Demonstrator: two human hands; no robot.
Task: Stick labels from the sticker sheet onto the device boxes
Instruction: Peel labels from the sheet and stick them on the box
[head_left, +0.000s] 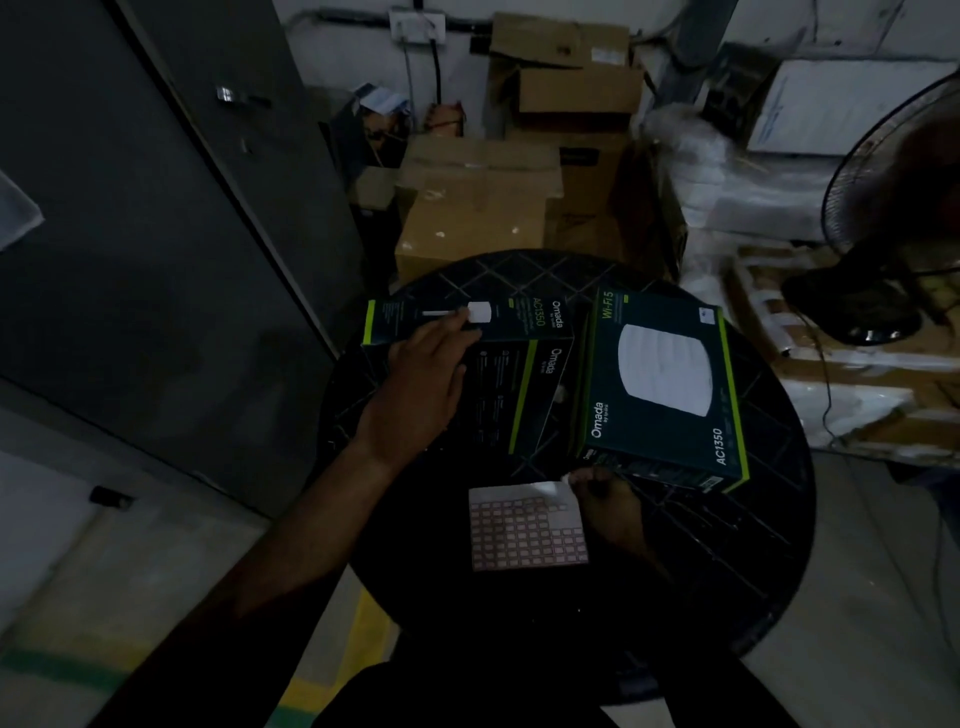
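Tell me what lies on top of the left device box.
The left hand rests on the left device box, its fingers pressing by a white label on the upper face. The print beneath the hand is covered.

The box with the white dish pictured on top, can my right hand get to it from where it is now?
Probably yes. The right hand is at the sticker sheet corner, just below that box, with nothing between them.

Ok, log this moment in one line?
left hand: on tilted dark box | right hand: at pink sticker sheet corner | second box: untouched
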